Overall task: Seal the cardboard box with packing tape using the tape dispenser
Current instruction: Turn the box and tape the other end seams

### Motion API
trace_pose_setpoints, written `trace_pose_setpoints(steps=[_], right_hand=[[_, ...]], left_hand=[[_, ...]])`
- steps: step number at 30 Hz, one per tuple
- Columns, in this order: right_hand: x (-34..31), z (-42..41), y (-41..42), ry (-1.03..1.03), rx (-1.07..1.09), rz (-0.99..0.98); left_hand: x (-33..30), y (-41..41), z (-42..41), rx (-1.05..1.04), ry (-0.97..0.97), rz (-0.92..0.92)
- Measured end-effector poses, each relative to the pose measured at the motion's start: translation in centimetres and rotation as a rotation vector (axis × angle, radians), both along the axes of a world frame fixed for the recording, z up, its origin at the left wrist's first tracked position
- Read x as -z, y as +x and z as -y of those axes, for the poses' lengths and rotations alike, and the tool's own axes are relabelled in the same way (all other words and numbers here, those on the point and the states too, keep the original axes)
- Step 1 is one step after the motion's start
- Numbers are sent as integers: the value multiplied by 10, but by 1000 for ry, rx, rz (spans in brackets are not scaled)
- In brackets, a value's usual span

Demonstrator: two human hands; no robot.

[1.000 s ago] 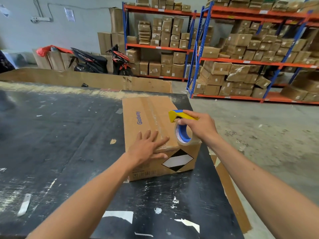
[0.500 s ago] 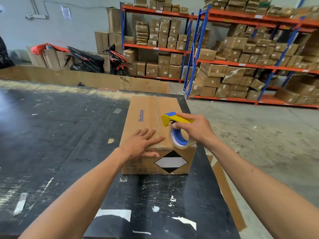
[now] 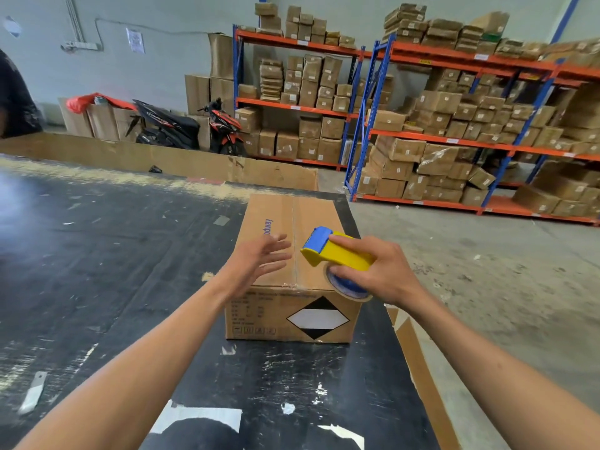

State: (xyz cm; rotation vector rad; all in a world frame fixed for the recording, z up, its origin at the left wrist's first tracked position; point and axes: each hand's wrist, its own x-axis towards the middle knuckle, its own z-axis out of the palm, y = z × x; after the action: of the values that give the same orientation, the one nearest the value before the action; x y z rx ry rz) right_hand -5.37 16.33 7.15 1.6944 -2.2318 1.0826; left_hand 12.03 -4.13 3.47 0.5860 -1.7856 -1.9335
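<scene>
On the dark worktop point(image 3: 97, 254), near its right edge, sits the box point(image 3: 292, 287), flaps down and meeting along a centre seam that runs away from the person. A strip of tape seems to lie along that seam already, though its gloss is hard to make out. Over the box's near right corner the right hand point(image 3: 373, 274) grips the dispenser point(image 3: 337, 254), fingers wrapped over the yellow body, thumb against the blue core of the roll. The left hand point(image 3: 256, 261) hovers just above the lid, fingers spread and straight, holding nothing. The box looks stiff at its edges but likely gives in the middle of the flaps, so pressing is best done beside the seam. The dispenser looks light and rigid, best held by its body, clear of the cutter end.
</scene>
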Motion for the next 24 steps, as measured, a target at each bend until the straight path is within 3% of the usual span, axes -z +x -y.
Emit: trace_pose_setpoints(steps=[3,7,11,19,24], right_hand=[[-1,-7,1,-152,-87,-186],[4,-2,8,-225,-139,-320],[19,6,4,-103,-138,-359],[21,19,10,-166,-231,-286],[21,22,16,-65,-236,-244]], left_hand=[[-14,8,-8,-25,322,-30],[-30,18,-22,43,512,-111],[-37,18,-37,52,360,-68],[-32,19,-27,-100,489,-31],[-17,17,-24,-279,275,79]])
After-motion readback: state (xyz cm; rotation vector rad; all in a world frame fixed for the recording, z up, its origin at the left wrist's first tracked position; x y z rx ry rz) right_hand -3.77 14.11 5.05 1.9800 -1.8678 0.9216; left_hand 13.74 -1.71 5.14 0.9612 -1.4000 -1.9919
